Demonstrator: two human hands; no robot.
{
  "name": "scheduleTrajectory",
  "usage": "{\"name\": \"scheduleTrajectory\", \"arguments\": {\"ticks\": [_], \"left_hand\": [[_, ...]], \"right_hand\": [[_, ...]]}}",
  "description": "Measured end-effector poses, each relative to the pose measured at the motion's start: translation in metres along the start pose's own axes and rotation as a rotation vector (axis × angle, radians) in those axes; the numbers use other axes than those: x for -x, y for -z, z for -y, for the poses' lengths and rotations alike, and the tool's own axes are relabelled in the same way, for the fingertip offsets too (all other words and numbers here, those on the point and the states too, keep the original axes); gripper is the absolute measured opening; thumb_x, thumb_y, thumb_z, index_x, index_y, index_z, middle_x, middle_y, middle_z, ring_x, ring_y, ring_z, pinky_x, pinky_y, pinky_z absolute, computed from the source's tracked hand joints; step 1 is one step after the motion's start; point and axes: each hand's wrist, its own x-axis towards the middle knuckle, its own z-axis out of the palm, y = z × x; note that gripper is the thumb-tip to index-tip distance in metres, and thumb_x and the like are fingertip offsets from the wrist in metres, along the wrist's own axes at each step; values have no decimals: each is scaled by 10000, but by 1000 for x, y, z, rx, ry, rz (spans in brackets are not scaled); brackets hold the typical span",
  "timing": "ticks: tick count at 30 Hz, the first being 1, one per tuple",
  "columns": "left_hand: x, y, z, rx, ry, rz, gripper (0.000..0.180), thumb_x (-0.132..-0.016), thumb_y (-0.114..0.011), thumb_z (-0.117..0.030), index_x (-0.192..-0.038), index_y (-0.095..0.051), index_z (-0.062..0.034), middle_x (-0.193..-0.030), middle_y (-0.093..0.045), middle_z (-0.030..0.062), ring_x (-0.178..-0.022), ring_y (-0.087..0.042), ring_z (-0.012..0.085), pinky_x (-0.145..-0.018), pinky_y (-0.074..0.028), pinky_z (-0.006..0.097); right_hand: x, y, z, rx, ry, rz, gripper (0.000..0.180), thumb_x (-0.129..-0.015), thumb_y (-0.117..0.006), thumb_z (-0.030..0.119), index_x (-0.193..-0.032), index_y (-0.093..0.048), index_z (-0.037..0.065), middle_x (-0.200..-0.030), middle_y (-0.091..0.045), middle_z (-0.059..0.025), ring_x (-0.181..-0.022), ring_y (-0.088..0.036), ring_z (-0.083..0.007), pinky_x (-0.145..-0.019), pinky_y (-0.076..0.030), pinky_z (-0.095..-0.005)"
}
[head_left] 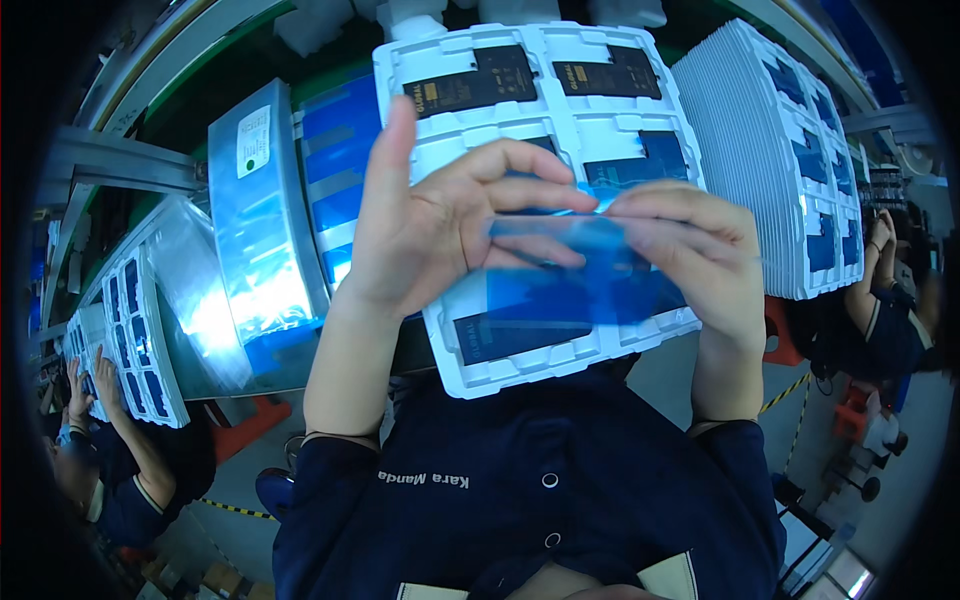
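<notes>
My right hand [695,255] pinches a translucent blue plastic film [590,280] between thumb and fingers. The film is blurred by motion and hangs over the tray. My left hand [435,220] is open, palm turned up and thumb spread, with its fingertips close to the film's upper edge. Whether they touch it I cannot tell. Under both hands lies a white moulded plastic tray [455,380] with several compartments. Flat black L-shaped battery packs [605,75] sit in its pockets, and another battery pack [520,335] shows at the near left, partly behind the film.
At the right stands a tall stack of white trays [715,130] with dark packs on top. Left of my tray lie blue sheets [340,160], a shiny clear-wrapped stack [255,215] and clear plastic film [190,270]. Co-workers' hands [95,385] are at the far left; another person [890,310] is at right.
</notes>
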Motion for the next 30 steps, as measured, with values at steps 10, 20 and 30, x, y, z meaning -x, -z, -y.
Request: {"name": "scheduleTrajectory", "arguments": {"ticks": [10,20,30], "left_hand": [[27,26,-34,-252,-208,-425,496,-834,-634,-217,-1244,-475,13,-1125,-572,162,-893,-653,209,-691,-589,311],[26,39,-21,-735,-448,-657,174,-828,-672,-64,-975,-592,-18,-852,-617,35,-702,-572,55,-594,-470,189],[30,43,-24,-1001,-440,-805,281,-763,-771,-218,-668,-634,9,-520,-577,20,-449,-486,39,-417,-328,181]], "right_hand": [[-87,-23,-2,747,579,269,348,-782,-537,-75,-1032,-710,95,-1290,-488,-177,-965,-577,-233,-873,-453,-322],[-106,-40,-36,-28,-87,81,278,-846,-675,125,-1094,-607,20,-890,-657,-54,-788,-615,-87,-731,-514,-225],[-109,-35,-39,-89,9,-119,188,-827,-698,160,-972,-693,41,-882,-660,-43,-781,-599,-100,-714,-479,-215]]}}
